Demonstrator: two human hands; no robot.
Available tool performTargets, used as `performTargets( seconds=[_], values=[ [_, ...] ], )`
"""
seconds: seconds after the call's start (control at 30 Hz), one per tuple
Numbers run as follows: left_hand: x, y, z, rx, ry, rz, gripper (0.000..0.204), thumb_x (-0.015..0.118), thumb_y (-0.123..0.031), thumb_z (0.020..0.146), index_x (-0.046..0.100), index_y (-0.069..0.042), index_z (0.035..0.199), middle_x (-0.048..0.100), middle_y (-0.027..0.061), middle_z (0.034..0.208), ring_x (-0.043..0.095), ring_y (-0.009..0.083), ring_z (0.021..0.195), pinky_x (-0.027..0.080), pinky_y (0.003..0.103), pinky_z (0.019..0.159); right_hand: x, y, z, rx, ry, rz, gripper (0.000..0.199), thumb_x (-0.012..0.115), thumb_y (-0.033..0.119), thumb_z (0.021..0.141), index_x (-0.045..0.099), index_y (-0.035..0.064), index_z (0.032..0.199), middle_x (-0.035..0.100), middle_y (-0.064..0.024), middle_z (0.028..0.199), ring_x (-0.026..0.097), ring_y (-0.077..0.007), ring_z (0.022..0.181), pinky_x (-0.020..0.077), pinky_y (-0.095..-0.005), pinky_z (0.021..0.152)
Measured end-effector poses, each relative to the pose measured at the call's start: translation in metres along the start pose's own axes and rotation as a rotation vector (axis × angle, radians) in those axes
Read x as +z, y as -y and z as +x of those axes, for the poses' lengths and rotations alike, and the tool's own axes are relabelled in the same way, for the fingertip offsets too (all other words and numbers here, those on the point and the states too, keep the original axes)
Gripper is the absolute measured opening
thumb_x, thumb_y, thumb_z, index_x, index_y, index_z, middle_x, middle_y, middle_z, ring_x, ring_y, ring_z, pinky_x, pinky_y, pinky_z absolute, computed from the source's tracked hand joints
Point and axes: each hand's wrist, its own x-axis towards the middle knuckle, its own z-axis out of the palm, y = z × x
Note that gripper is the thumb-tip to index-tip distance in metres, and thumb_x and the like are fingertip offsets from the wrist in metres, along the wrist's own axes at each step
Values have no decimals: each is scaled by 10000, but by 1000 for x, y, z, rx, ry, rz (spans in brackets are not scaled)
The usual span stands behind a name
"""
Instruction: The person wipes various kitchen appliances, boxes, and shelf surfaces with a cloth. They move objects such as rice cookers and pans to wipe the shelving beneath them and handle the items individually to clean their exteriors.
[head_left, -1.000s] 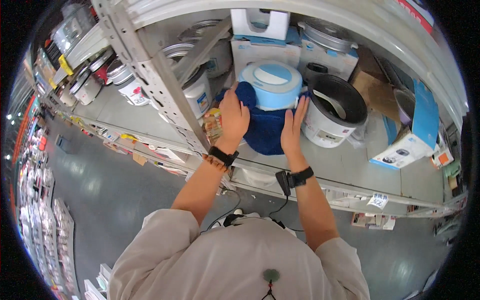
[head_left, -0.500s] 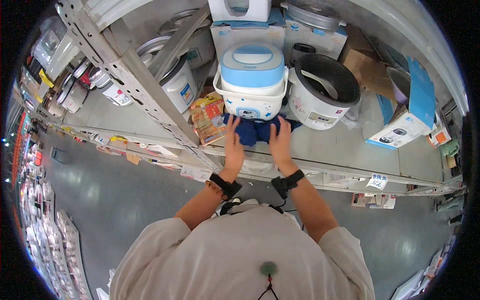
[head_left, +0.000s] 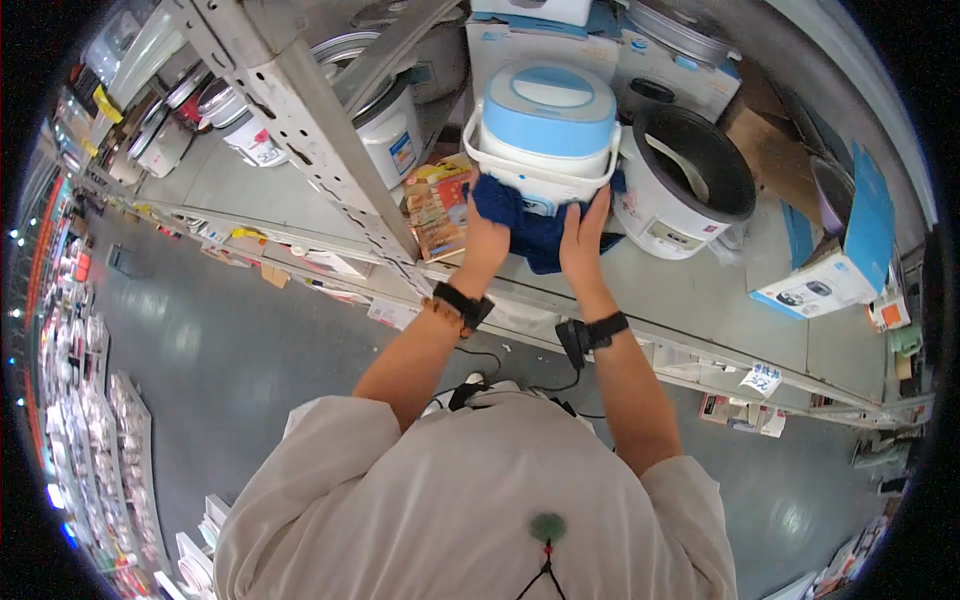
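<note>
A small white and light-blue rice cooker [head_left: 549, 105] with a white carrying handle stands upright on the shelf. A dark blue cloth [head_left: 540, 238] is bunched against its lower front and hides much of its printed panel. My left hand [head_left: 487, 240] has its fingers closed on the cloth's left part, which covers the fingertips. At the right side, my right hand [head_left: 583, 245] grips the cloth near the cooker's lower right corner, thumb and fingers pointing up. Black straps with small devices sit on both wrists.
A larger white cooker pot [head_left: 668, 225] with a ladle inside stands right of the cooker. Left are a colourful printed packet [head_left: 437, 210] and a perforated metal upright [head_left: 300, 130]. An opened blue-white box [head_left: 830, 260] lies farther right. The metal shelf [head_left: 700, 290] has a raised front edge.
My hands have moved from just in front of the cloth onto it and grasped it. The cloth has risen against the cooker's front. The whole view has shifted, with shelf items farther right.
</note>
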Motion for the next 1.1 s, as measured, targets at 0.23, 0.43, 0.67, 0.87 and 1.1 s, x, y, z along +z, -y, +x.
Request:
performTargets(
  seconds=[0.23, 0.43, 0.67, 0.87, 1.1],
  values=[
    [-58, -24, -59, 138, 321, 272, 463, 490, -2, 877, 449, 31, 1337, 497, 264, 1328, 508, 404, 1181, 408, 384, 999, -49, -18, -41, 6, 243, -258, 517, 509, -73, 847, 448, 1, 1355, 482, -243, 1352, 509, -398, 1191, 421, -385, 997],
    [-82, -52, -29, -313, -213, -302, 299, 341, -66, 979, 530, 22, 1194, 610, 114, 1024, 571, 210, 880, 452, 272, 812, -86, 39, -22, 31, -206, 101, 293, 527, 34, 952, 582, 11, 1239, 617, -120, 1207, 600, -179, 979, 464, -264, 851],
    [-28, -7, 0, 45, -33, 244, 467, 407, -84, 968, 340, 28, 1416, 502, 284, 1293, 552, 374, 1119, 458, 377, 941, -5, 42, -29, -186, 38, -285, 663, 558, 112, 925, 212, -43, 1469, 316, -302, 1463, 353, -420, 1342, 357, -418, 1073],
    [-47, -5, -51, 89, 315, 520, 762, 562, -66, 768, 253, 107, 1442, 304, 223, 1502, 309, 370, 1374, 292, 421, 1126, -27, -12, -57, -158, 255, -489, 603, 590, 24, 802, 388, -47, 1366, 502, -275, 1285, 497, -409, 1181, 422, -460, 999],
    [-90, -20, -68, 151, 306, 540, 617, 566, -221, 893, 354, 65, 1397, 356, 274, 1441, 346, 403, 1340, 255, 461, 1133, -101, -14, -60, 18, 186, -810, 359, 569, -4, 760, 590, 23, 1117, 610, -180, 1116, 552, -372, 1058, 455, -447, 923]
  ],
)
